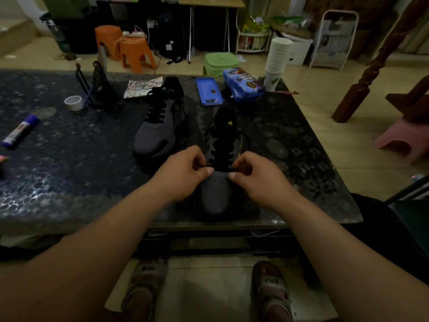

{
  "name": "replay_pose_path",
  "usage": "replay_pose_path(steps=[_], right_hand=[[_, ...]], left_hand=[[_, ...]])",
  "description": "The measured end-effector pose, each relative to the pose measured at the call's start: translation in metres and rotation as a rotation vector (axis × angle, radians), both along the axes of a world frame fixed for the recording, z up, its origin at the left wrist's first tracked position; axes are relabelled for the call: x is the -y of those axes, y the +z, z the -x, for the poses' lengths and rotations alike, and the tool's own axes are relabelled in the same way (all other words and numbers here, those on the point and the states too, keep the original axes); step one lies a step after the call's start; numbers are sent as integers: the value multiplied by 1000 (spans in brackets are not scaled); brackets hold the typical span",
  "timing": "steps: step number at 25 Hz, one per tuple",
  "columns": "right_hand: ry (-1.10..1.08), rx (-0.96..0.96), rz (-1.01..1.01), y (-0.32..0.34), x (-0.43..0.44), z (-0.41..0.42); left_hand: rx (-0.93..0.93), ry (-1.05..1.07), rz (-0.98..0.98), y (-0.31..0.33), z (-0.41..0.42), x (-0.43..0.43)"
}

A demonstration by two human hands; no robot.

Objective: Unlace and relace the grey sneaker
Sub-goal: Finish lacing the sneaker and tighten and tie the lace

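At frame centre on the dark surface (69,147): grey sneaker (216,196), long axis running bottom to top of the frame, toe toward the lower edge, heel toward the upper. Left hand (183,173) and right hand (257,178) flank it, level with the lowest row of the black lace (219,151), equally near. Fingers (208,171) curled, thumbs turned inward, by the look pinching that row on either side. Probably calls for a pull outward, across the axis.

Person, seen from above: bare forearms (116,228), left hand (183,175) and right hand (257,180) with short thumbnails; left sandal (146,287) and right sandal (271,289), pinkish-grey straps, pale band with dark unreadable lettering.
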State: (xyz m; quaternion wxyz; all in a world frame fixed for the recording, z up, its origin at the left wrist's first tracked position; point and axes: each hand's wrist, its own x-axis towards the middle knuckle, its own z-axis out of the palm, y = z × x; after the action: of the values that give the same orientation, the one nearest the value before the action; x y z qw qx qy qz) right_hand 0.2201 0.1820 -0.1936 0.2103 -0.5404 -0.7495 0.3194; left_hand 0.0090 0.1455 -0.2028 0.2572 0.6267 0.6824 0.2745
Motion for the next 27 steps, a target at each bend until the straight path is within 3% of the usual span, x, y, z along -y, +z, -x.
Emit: replay_pose_path(steps=[5,8,11,13,17,21,27], right_hand=[[26,124,-219,-4,-4,5],[69,104,-155,-8,-12,0],[96,30,-88,-9,-17,-7],[110,-3,-118,-6,-19,-8],[234,120,-263,2,-26,-6],[276,243,-351,2,-30,-3],[192,168,-197,-5,-34,-1]], left_hand=[[-244,-155,-222,-3,-9,3],[-179,-224,-303,-8,-6,-1],[-87,-204,-275,-8,-5,-6],[-120,-234,-275,-4,0,-11],[-275,-418,-243,7,8,-25],[-327,-417,-270,11,4,-31],[-262,-305,-258,2,0,-28]])
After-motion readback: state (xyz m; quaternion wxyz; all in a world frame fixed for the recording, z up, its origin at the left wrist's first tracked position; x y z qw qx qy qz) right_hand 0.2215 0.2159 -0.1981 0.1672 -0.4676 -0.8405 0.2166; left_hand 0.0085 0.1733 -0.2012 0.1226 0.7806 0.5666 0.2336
